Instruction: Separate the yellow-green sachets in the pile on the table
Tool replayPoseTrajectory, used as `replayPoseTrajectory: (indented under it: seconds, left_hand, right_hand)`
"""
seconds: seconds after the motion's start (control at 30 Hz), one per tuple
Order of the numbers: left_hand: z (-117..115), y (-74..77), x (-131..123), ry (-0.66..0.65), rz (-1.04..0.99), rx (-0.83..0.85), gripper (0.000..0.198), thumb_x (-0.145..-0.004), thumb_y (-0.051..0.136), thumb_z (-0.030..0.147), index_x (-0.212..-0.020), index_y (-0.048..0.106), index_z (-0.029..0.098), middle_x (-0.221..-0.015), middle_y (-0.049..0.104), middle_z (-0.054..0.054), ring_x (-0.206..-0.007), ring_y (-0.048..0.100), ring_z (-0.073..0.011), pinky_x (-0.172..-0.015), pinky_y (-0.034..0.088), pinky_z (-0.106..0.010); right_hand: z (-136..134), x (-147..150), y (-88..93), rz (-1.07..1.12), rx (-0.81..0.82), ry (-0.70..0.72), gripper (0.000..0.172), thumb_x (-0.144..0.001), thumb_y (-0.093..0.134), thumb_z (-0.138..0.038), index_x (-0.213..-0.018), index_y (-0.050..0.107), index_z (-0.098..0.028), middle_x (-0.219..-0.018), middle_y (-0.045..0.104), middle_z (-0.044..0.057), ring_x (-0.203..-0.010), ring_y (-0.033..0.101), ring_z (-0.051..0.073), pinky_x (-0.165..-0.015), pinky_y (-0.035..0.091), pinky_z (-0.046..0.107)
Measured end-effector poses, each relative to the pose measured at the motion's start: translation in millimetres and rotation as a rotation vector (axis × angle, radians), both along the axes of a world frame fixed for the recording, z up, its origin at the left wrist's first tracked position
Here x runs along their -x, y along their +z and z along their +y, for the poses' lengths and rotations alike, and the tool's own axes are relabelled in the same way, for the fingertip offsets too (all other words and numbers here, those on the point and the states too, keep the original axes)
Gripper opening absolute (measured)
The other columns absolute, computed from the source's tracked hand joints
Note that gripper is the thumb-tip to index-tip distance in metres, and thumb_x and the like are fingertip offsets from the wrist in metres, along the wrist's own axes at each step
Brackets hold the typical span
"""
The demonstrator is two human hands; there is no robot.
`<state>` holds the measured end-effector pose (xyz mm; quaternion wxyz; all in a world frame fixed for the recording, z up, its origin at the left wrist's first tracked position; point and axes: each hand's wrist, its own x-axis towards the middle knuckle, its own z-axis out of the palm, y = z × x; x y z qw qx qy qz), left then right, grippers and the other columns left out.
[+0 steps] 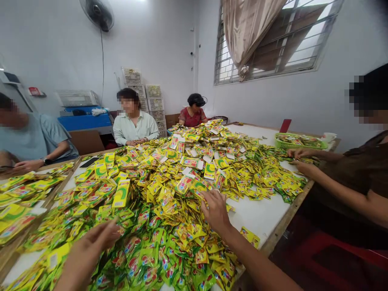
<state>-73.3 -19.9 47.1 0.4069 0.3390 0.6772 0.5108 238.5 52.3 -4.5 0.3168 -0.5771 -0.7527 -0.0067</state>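
Note:
My left hand [91, 244] is over the front left of a big heap of small sachets, slightly blurred, its fingers stretched out with nothing visible in them. Below it lie green sachets [145, 258]. My right hand [216, 208] reaches into the middle of the heap, with thumb and fingers apart. Its fingertips are at the edge of a yellow carton [197, 185] with a white flap; whether they touch it I cannot tell. Yellow sachets [169, 202] surround that hand. Another yellow carton [121, 193] stands tilted on the pile between my hands.
Flat cartons cover the back of the heap. The white table [251, 216] has a raised wooden edge [280, 226]. A co-worker's hands [303, 161] work at the right, near a green basket [300, 140]. Other people sit at the left and back. A red stool [333, 246] stands at right.

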Motion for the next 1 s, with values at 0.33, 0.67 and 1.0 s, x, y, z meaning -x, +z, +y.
replayPoseTrajectory:
  seconds: [0.33, 0.67, 1.0]
  left_hand:
    - [-22.2, -62.3, -70.7, -0.385, -0.582, 0.211, 0.043, -0.047, 0.081, 0.026, -0.084, 0.064, 0.012, -0.069, 0.072, -0.007, -0.06, 0.066, -0.0187, -0.064, 0.051, -0.027]
    - [-39.6, -78.0, -66.5, -0.343, 0.281, 0.099, 0.051, -0.056, 0.067, 0.05, -0.094, 0.059, 0.018, -0.085, 0.067, -0.007, -0.086, 0.062, -0.0276, -0.074, 0.047, -0.034]
    - [-44.2, -88.0, -60.3, -0.415, 0.75, 0.03, 0.034, -0.075, 0.046, 0.031, -0.104, 0.059, 0.019, -0.104, 0.066, -0.011, -0.097, 0.06, -0.0286, -0.08, 0.045, -0.033]
  right_hand:
    - [-75.8, 39.1, -1.8, -0.005, 0.265, 0.562, 0.04, -0.071, 0.049, -0.013, -0.11, 0.05, -0.021, -0.108, 0.054, 0.006, -0.101, 0.043, 0.02, -0.091, 0.031, 0.035]
    - [-66.0, 27.8, -10.6, -0.182, 0.285, 0.457, 0.04, -0.071, 0.06, -0.036, -0.108, 0.052, -0.023, -0.118, 0.049, 0.006, -0.108, 0.037, 0.025, -0.094, 0.021, 0.043]
    - [-43.1, 35.6, -27.1, -0.089, 0.236, 0.441, 0.014, -0.082, 0.055, -0.033, -0.082, 0.06, -0.021, -0.1, 0.059, 0.004, -0.093, 0.047, 0.02, -0.079, 0.031, 0.034]
